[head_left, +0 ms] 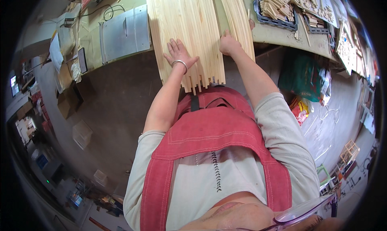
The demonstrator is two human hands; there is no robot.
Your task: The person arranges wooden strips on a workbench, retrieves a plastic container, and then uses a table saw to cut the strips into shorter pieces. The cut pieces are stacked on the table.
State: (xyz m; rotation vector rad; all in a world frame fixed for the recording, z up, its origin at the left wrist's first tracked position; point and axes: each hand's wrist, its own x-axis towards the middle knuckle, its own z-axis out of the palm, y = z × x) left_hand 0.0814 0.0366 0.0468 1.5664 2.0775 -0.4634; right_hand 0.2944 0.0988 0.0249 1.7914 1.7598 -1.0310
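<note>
A wide layer of long pale wooden strips (183, 25) lies side by side over the table edge, the near ends uneven and jutting out toward my waist. Flat on top of it rests my left hand (179, 55), fingers spread, a metal bangle at the wrist. My right hand (230, 44) is closed in the gap between this layer and a narrower group of wooden strips (236, 13) on the right. Its fingers curl at that group's left edge; what they hold is hidden.
A grey metal plate (125, 33) and a phone (82, 60) lie on the green worktable (268, 35) at left. Back right, a black crate (278, 27) holds short wooden pieces. Beneath the table's right side sits a dark green bag (300, 75).
</note>
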